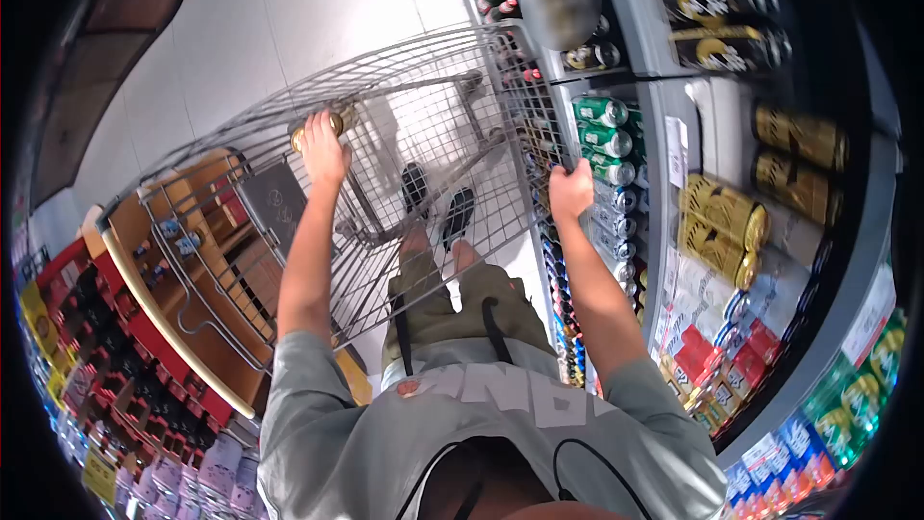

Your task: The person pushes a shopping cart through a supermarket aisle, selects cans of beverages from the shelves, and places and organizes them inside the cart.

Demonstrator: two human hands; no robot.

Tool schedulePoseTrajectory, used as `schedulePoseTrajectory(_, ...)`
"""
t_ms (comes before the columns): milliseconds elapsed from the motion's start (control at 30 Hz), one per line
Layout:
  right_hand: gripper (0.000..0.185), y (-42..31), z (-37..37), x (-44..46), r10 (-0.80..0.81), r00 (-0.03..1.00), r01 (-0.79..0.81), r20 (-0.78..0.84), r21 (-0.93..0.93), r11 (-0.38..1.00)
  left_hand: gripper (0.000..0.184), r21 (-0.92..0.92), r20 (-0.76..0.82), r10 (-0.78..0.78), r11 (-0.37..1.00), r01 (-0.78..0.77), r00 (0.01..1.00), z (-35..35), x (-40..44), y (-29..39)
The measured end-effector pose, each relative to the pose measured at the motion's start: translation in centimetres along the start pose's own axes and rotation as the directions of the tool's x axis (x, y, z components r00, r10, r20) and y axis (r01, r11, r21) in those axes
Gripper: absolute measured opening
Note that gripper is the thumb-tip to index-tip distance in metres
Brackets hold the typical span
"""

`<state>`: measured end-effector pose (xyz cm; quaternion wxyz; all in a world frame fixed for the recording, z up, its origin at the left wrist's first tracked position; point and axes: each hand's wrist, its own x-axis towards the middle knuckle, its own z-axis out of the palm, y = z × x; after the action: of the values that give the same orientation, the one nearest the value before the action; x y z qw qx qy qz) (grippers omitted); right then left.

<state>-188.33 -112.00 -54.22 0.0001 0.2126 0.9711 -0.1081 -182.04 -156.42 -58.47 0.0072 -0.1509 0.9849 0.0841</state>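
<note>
My left hand is closed around a gold-and-dark can, held over the left part of a wire shopping cart. The fingers cover much of the can, so its label is hidden. On the right, my right hand is closed on the cart's side rim, beside the shelves. My legs and shoes show through the wire mesh. A grey panel with faint writing is fixed to the cart near my left forearm.
Right of the cart run shelves with green cans, gold can packs and black can packs. At left stand a curved wooden display and dark bottles in red packaging. Pale floor tiles stretch ahead.
</note>
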Motion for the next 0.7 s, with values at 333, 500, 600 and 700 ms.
schedulePoseTrajectory(333,0.052,2.0,-2.3,1.7,-0.079,0.933,0.011,0.351,0.190,0.982,0.052,-0.514,0.100,-0.114,0.845,0.150,0.988,-3.0,-12.3,11.6)
schedulePoseTrajectory(500,0.051,8.3,-2.7,-1.8,-0.212,0.975,0.136,0.070,0.566,0.813,0.038,-0.617,0.126,0.125,0.787,-0.021,0.984,-10.5,-13.7,19.6)
schedulePoseTrajectory(600,0.038,16.3,3.4,-6.8,-0.210,0.947,-0.051,0.242,0.762,0.646,0.032,-0.538,-0.048,0.474,0.729,-0.422,0.879,-18.8,-12.2,26.1)
schedulePoseTrajectory(700,0.039,22.0,1.0,-13.7,-0.226,0.739,-0.234,0.635,0.557,0.797,0.028,-0.476,-0.147,0.679,0.588,-0.653,0.719,-26.2,-10.3,32.3)
